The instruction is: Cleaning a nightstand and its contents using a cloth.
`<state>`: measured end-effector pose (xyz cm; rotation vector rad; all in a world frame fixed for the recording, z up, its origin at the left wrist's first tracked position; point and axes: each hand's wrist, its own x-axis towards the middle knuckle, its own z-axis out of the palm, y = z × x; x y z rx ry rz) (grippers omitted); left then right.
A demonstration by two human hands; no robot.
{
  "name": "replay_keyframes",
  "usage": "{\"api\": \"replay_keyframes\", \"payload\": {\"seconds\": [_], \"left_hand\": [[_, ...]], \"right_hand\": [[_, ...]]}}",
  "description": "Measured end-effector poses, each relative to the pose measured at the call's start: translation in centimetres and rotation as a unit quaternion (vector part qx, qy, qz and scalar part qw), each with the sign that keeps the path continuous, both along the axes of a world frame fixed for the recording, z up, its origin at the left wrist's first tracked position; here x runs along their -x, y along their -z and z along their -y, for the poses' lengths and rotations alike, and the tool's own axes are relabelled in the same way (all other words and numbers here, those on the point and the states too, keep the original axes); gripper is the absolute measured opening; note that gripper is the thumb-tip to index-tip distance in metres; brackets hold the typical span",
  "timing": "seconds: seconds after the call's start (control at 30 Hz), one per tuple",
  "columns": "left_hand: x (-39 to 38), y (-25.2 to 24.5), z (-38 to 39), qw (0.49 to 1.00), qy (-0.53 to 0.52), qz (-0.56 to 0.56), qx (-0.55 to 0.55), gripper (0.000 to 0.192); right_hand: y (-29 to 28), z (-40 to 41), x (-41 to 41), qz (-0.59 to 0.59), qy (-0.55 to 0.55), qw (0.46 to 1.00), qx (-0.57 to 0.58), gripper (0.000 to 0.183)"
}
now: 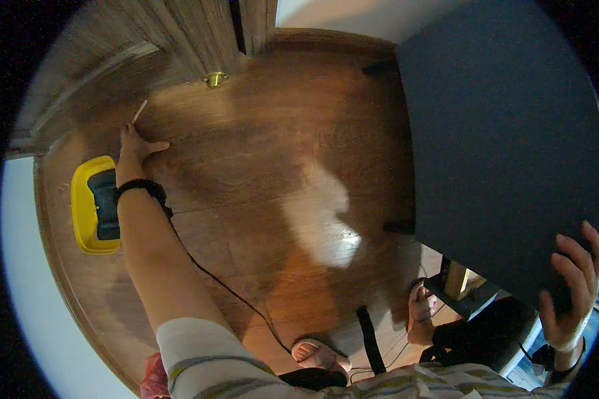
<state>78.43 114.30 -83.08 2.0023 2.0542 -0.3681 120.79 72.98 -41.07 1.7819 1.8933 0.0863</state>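
Observation:
My left hand [136, 146] reaches low over the wood-look floor, its thumb stretched out to the right. Just past its fingertips is a thin pale stick [140, 110]; I cannot tell whether they touch. A black band with a cable circles that wrist. Beside the forearm sits a yellow plastic tray [81, 209] with a dark inside, partly hidden by the arm. My right hand [574, 284] rests with fingers spread on the near right edge of a large dark grey panel [504, 149], which looks like a tabletop.
A wooden door [189, 35] stands at the top, with a brass floor fitting [213, 79] near it. The black cable [229, 293] runs from my left wrist toward my slippered foot [319, 351]. A black strap [371, 339] lies between my feet. A reddish bag [154, 376] shows bottom left.

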Motion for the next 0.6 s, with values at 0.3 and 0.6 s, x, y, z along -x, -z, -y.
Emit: {"api": "replay_keyframes", "payload": {"seconds": [0.3,0.6], "left_hand": [[-5.6,-0.7,15.0,0.982,0.022,0.133,-0.132,0.037],[-11.5,-3.1,17.3,0.955,-0.211,0.088,-0.189,0.035]], "right_hand": [[0.7,-0.2,-0.2,-0.030,-0.008,1.000,-0.001,0.035],[1.4,-0.2,1.0,-0.056,-0.036,0.992,-0.104,0.035]]}}
